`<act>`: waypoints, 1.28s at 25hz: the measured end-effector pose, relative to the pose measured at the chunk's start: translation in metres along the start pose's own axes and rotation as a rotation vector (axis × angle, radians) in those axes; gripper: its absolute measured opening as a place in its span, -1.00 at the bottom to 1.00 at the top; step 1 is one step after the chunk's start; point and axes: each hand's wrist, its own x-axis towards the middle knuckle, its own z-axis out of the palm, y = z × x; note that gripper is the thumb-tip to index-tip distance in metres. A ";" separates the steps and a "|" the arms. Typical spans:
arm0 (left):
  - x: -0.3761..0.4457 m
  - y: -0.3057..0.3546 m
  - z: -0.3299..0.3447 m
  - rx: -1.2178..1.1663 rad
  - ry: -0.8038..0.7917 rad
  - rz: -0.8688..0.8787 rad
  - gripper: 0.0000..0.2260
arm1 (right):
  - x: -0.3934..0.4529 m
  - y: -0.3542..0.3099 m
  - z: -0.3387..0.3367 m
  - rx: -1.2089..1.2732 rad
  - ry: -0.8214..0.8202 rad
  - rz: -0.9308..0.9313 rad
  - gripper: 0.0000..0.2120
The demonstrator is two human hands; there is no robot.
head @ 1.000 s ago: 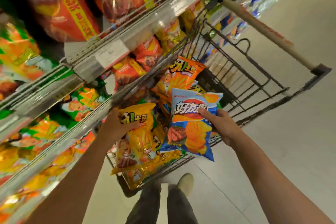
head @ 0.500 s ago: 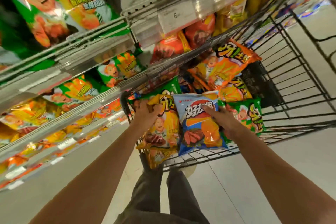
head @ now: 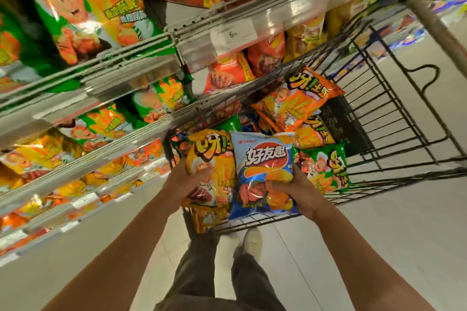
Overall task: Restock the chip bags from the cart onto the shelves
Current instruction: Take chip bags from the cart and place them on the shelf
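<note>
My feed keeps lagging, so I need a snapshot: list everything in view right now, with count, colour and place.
yellow chip bag: one, yellow-orange, held over the cart's near end
blue chip bag: one, blue, beside the yellow one
green chip bag: one, green, in the cart, right of the blue bag
orange chip bag: one, orange, in the cart, farther back
cart: one, black wire, right of the shelves
shelves: several tiers, stocked with green, red and yellow bags, left
price tag: one, white, shelf edge
left hand: grips the yellow bag
right hand: grips the blue bag

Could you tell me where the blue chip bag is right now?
Centre of the head view: the right hand grips the blue chip bag over the cart, beside the yellow bag.
</note>
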 end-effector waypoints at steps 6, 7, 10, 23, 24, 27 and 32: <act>-0.086 -0.005 -0.006 -0.194 0.115 0.082 -0.61 | -0.042 -0.036 -0.003 -0.087 -0.048 -0.124 -0.27; -0.099 -0.008 -0.009 -0.221 0.121 0.101 -0.57 | -0.049 -0.041 -0.005 -0.108 -0.047 -0.149 -0.27; -0.137 -0.014 -0.022 -0.334 0.144 0.188 -0.53 | -0.067 -0.054 -0.001 -0.160 -0.058 -0.212 -0.28; -0.257 -0.095 -0.137 -0.655 0.378 0.244 -0.65 | -0.116 -0.062 0.180 -0.385 -0.337 -0.341 -0.33; -0.266 -0.106 -0.148 -0.669 0.385 0.255 -0.66 | -0.122 -0.057 0.198 -0.409 -0.333 -0.341 -0.35; -0.296 -0.143 -0.187 -0.668 0.388 0.297 -0.69 | -0.138 -0.035 0.256 -0.496 -0.313 -0.353 -0.35; -0.323 -0.173 -0.253 -0.646 0.400 0.380 -0.59 | -0.174 -0.013 0.335 -0.529 -0.313 -0.396 -0.31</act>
